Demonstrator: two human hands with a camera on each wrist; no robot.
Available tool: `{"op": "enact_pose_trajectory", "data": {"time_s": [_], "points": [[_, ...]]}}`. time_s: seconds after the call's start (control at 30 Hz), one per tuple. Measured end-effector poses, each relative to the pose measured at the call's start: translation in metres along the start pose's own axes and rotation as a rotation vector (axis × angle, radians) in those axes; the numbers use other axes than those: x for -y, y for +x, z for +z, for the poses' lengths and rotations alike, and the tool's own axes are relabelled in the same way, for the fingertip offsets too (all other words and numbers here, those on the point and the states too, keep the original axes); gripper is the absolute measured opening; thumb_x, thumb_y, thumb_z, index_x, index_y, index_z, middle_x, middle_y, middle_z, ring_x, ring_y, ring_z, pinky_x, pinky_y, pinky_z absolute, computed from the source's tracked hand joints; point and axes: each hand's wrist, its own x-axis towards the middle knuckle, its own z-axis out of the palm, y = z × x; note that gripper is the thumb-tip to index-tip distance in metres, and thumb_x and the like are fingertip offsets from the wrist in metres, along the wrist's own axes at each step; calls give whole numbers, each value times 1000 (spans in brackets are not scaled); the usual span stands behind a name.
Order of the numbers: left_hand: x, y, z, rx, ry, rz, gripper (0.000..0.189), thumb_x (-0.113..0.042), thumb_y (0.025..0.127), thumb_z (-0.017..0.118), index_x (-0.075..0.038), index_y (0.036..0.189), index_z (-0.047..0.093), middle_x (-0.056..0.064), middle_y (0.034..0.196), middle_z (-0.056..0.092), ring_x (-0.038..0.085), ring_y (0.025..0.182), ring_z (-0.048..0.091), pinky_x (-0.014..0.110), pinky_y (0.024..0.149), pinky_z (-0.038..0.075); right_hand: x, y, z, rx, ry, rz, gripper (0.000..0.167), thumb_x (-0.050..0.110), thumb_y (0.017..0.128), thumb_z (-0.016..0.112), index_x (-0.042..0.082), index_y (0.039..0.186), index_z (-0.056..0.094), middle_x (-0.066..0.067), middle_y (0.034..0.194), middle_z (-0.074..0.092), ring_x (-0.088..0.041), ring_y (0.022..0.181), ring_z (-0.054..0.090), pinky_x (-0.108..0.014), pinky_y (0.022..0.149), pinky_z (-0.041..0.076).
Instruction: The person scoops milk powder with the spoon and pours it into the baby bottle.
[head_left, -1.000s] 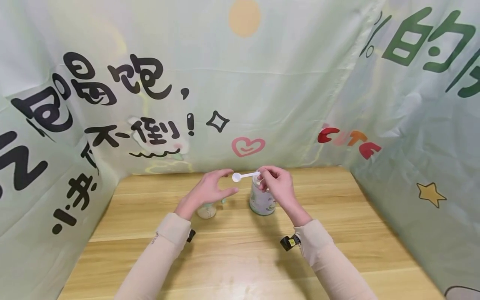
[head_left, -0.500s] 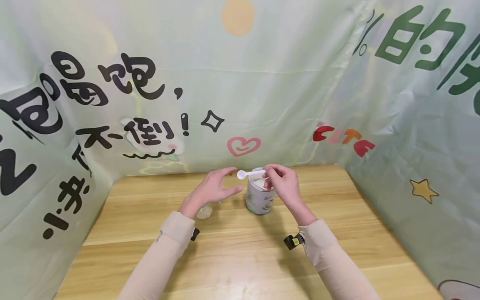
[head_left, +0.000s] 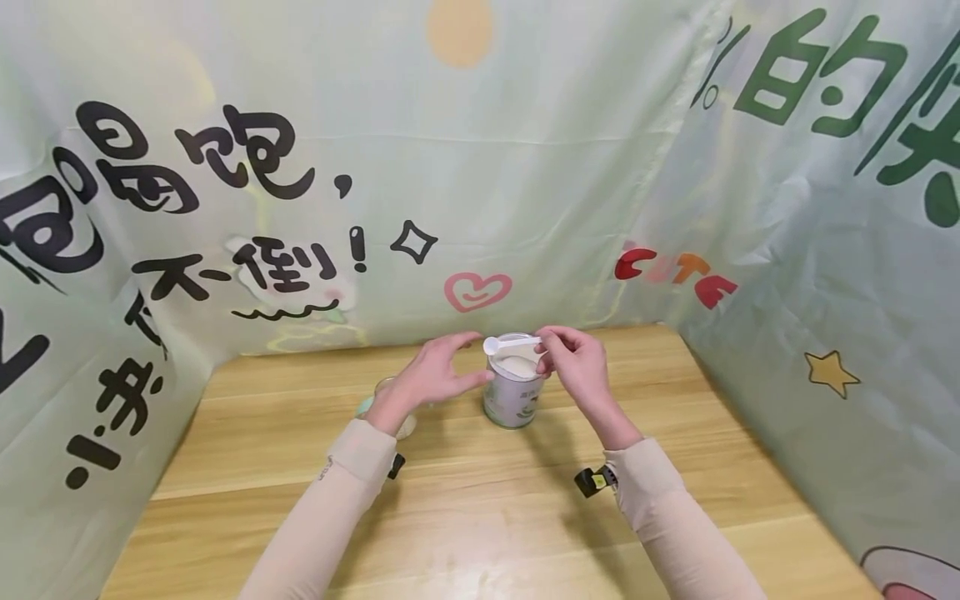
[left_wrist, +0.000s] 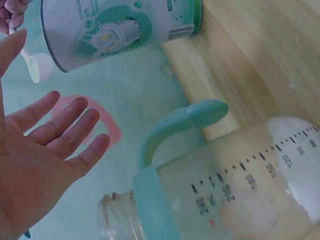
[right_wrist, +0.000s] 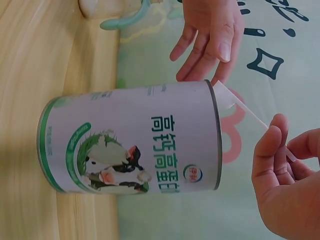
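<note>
Your right hand (head_left: 577,365) pinches the scoop (head_left: 492,345), likely light and stiff, best held by its handle (right_wrist: 253,115); your left hand (head_left: 437,372) spreads empty.

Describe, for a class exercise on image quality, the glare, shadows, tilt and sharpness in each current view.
Head view: pale glare on the near part of the table, a soft shadow beside the right sleeve; left wrist view: scene turned sideways, the can and bottle tilted, small print soft; right wrist view: also sideways, the can's large lettering clear.

The can (right_wrist: 130,140) reads “高钙高蛋白”, backdrop (head_left: 540,192) “CUTE”
</note>
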Motion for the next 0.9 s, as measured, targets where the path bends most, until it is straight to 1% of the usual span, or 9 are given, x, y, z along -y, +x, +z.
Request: {"op": "enact_pose_trajectory", "data": {"time_s": [0.17,0.37,0.47,0.67,0.77,0.9], "points": [[-3,4,2,13,18,-17,82,-55,92,75,-11,156,49,14,152,60,33,139,58,51,117,48,1,0,-4,-12,12,6,26,20,105,64,-3,113,74,-4,83,71,-8,58,65,-25,59,60],[-3,7,7,27,3,-34,87,-56,91,76,-10,158,46,17,154,58,35,141,57,55,117,47,2,-1,-8,-23,9,20,28,19,105,64,-5,116,73,-4,83,72,-8,58,66,-24,58,59],[-5,9,9,37,0,-35,87,-56,92,76,-9,159,45,18,155,56,35,142,55,56,118,46,0,-1,-11,-32,-8,18,27,20,105,64,-4,116,73,-7,85,72,-8,57,65,-24,58,59],[-10,13,11,48,8,-26,89,-56,93,75,-7,160,43,18,156,55,36,144,54,55,120,44,-3,-2,-15,-41,-17,2,26,19,105,64,-3,115,74,-19,91,73,-8,57,65,-25,57,59],[-12,14,12,55,12,-16,90,-55,93,74,-5,160,42,18,158,54,36,145,53,55,121,43,-5,-3,-18,-40,-14,-3,26,18,105,64,-4,115,73,-17,89,73,-8,57,65,-24,57,59],[-14,18,14,62,15,-6,91,-55,93,74,-3,160,41,18,161,50,36,148,49,53,123,41,-7,-3,-22,-36,-26,-4,26,18,106,64,-4,115,74,-11,86,73,-8,57,65,-24,57,59]]}}
